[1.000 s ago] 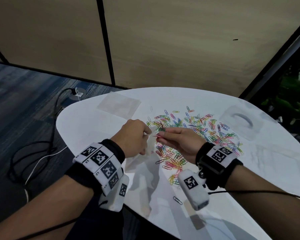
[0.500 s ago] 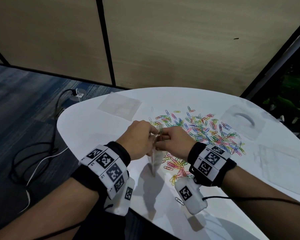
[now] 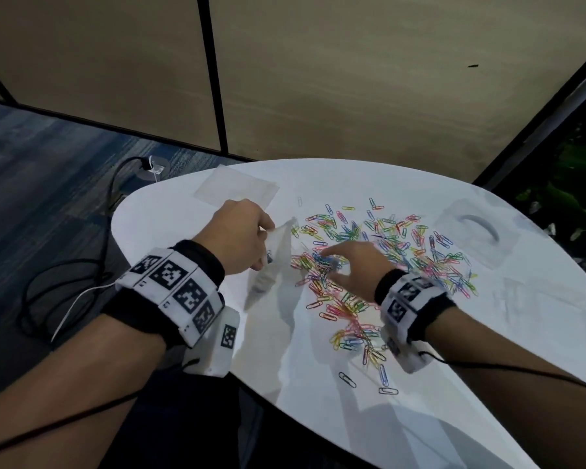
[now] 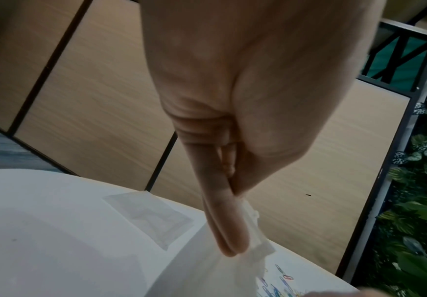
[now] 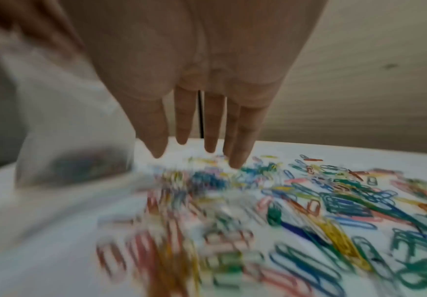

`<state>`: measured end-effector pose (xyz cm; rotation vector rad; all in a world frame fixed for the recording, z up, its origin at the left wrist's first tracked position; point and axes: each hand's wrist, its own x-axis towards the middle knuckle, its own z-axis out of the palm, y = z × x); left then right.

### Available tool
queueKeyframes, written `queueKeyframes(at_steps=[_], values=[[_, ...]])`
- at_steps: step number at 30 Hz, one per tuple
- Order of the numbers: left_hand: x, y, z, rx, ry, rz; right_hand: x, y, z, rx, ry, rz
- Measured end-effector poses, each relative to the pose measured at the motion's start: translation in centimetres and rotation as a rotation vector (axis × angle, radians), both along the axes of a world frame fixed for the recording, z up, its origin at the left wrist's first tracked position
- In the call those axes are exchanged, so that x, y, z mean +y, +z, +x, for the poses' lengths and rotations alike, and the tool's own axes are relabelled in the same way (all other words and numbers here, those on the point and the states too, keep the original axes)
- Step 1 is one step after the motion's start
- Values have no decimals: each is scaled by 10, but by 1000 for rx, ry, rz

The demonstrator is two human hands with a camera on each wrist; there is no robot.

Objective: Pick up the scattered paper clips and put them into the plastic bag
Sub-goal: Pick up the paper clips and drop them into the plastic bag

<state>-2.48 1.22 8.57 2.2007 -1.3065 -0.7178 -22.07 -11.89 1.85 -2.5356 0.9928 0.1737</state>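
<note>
left hand (image 3: 241,238) pinching crinkled clear plastic bag (image 3: 271,265) by its top, bag hanging over glossy white rounded surface (image 3: 183,225) | right hand (image 3: 356,265) fingers straight, spread, over bright wire paper clips (image 3: 403,245) scattered beside bag

The head view looks down and forward from above the white table (image 3: 190,211), taking in both forearms and the wall panels beyond. The left wrist view looks along the left hand (image 4: 232,100) toward the table's far edge, very close. The right wrist view skims low over the paper clips (image 5: 309,211), blurred. All three share the table.
</note>
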Motion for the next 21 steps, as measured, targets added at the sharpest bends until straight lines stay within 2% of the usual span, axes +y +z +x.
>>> queueKeyframes(at_steps=[2, 5, 9, 12, 17, 19, 21], values=[[1, 0, -2, -17, -11, 18, 5, -27, 0, 170, 168, -56], [0, 0, -6, -14, -21, 47, 7, -55, 10, 220, 255, -167], [-2, 0, -6, -22, -31, 68, 4, -60, 19, 196, 213, -278], [-2, -1, -7, -30, -41, 75, -2, -44, 17, 182, 89, -181], [-3, 1, -13, -27, -66, 96, -15, 3, -17, -219, -374, 132], [-4, 1, -18, -25, -91, 107, -12, 24, -30, -415, -549, 386], [-5, 1, -26, 0, -122, 107, -4, 45, -40, -631, -647, 646]])
